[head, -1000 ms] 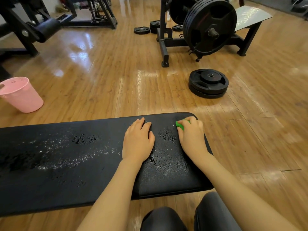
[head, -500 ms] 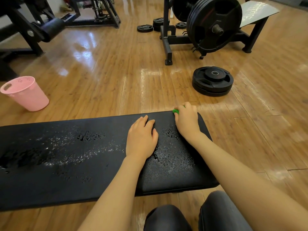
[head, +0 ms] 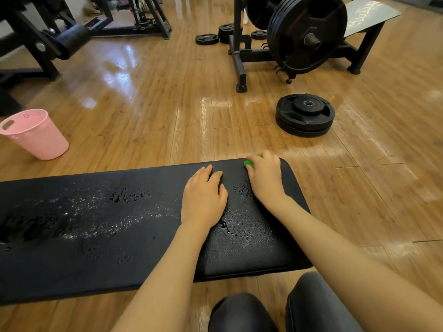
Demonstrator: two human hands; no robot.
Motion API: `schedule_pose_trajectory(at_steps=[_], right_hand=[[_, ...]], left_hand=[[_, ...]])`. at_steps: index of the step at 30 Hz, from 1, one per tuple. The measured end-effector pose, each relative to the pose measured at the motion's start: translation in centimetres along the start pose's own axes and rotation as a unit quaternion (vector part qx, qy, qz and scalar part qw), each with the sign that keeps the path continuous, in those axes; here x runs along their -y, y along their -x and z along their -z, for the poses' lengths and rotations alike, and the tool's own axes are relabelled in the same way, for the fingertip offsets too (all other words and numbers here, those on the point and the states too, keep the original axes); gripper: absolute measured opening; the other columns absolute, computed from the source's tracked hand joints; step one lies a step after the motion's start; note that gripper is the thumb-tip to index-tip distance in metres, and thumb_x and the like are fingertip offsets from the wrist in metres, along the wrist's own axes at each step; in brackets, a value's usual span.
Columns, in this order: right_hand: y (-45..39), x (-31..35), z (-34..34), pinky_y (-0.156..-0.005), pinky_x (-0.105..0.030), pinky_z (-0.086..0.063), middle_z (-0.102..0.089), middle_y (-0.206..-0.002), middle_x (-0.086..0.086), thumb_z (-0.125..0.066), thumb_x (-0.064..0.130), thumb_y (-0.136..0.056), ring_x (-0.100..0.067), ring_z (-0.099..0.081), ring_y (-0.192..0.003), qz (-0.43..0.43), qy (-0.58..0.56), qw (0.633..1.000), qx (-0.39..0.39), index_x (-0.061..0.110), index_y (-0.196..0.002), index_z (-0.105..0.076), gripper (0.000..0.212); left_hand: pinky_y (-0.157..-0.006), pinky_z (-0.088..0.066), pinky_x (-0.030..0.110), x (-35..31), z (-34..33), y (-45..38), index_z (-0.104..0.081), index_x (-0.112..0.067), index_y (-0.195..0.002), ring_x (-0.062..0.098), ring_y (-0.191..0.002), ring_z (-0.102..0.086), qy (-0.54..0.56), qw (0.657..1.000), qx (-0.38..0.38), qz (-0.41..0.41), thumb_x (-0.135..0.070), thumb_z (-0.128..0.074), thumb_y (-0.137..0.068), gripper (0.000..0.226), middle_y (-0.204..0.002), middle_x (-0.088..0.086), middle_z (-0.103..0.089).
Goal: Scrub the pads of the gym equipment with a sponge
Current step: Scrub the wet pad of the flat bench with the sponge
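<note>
From the head view, the right hand was curled over a small bright-green sponge, pressing it at the far edge of the long black padded bench pad, close to its rounded right end. The left hand lay flat beside it with fingers straight, holding nothing. The pad's long axis ran off to the left (wet, beaded patches all along it), so I judged most of the unscrubbed length lay leftward of the sponge, on the left hand's side.
</note>
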State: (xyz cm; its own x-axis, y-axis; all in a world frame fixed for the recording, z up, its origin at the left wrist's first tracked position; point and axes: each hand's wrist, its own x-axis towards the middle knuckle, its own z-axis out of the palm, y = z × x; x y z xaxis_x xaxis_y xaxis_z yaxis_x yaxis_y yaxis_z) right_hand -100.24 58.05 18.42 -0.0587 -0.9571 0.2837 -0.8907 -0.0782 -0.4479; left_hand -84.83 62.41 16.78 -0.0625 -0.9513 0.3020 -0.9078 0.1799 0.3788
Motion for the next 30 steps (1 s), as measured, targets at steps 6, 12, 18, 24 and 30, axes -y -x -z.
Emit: schedule_pose_trajectory(at_steps=[6, 12, 18, 24, 30], right_hand=[[-0.9, 0.4, -0.4, -0.085, -0.031, -0.03, -0.053, -0.109, -0.011, -0.046, 0.021, -0.101, -0.03, -0.042, -0.104, 0.002, 0.022, 1.0, 0.005, 0.006, -0.111, -0.067, 0.028], [4.2, -0.5, 1.1, -0.082, -0.039, -0.04, -0.059, -0.103, -0.015, -0.063, 0.011, -0.091, -0.037, -0.048, -0.098, 0.037, -0.015, 0.999, -0.008, 0.003, -0.105, -0.071, 0.018], [1.1, -0.4, 0.5, -0.089, -0.028, -0.028, -0.056, -0.11, -0.01, -0.055, 0.018, -0.097, -0.031, -0.045, -0.106, 0.032, -0.022, 0.999, 0.033, 0.008, -0.114, -0.068, 0.024], [-2.2, 0.8, -0.9, -0.086, -0.033, -0.033, -0.054, -0.111, -0.013, -0.052, 0.015, -0.097, -0.033, -0.043, -0.107, 0.002, -0.015, 1.0, 0.018, 0.006, -0.116, -0.065, 0.025], [0.3, 0.3, -0.1, -0.087, -0.037, -0.036, -0.057, -0.105, -0.011, -0.056, 0.024, -0.096, -0.032, -0.046, -0.103, 0.036, -0.013, 0.999, 0.023, 0.005, -0.108, -0.068, 0.025]], left_hand=[[-0.106, -0.036, 0.044, 0.0, 0.1, 0.1, -0.062, -0.009, -0.124, 0.03, -0.13, -0.046, 0.004, 1.0, -0.004, -0.002, -0.019, -0.056, -0.091, 0.035, -0.137, 0.015, -0.054], [-0.107, -0.034, 0.044, 0.0, 0.1, 0.0, -0.061, -0.01, -0.126, 0.029, -0.132, -0.044, 0.005, 1.0, 0.002, 0.0, -0.02, -0.054, -0.092, 0.036, -0.139, 0.014, -0.052], [-0.107, -0.036, 0.044, 0.0, 0.0, 0.0, -0.061, -0.01, -0.126, 0.03, -0.131, -0.045, 0.003, 1.0, -0.001, -0.001, -0.021, -0.054, -0.092, 0.036, -0.138, 0.014, -0.053], [-0.109, -0.034, 0.044, 0.1, -0.1, 0.0, -0.059, -0.012, -0.129, 0.029, -0.134, -0.042, 0.007, 1.0, 0.01, 0.004, -0.022, -0.052, -0.093, 0.038, -0.141, 0.013, -0.05], [-0.11, -0.032, 0.043, 0.1, -0.1, 0.0, -0.058, -0.012, -0.13, 0.028, -0.135, -0.041, 0.004, 1.0, 0.012, 0.007, -0.023, -0.052, -0.093, 0.038, -0.142, 0.012, -0.049]])
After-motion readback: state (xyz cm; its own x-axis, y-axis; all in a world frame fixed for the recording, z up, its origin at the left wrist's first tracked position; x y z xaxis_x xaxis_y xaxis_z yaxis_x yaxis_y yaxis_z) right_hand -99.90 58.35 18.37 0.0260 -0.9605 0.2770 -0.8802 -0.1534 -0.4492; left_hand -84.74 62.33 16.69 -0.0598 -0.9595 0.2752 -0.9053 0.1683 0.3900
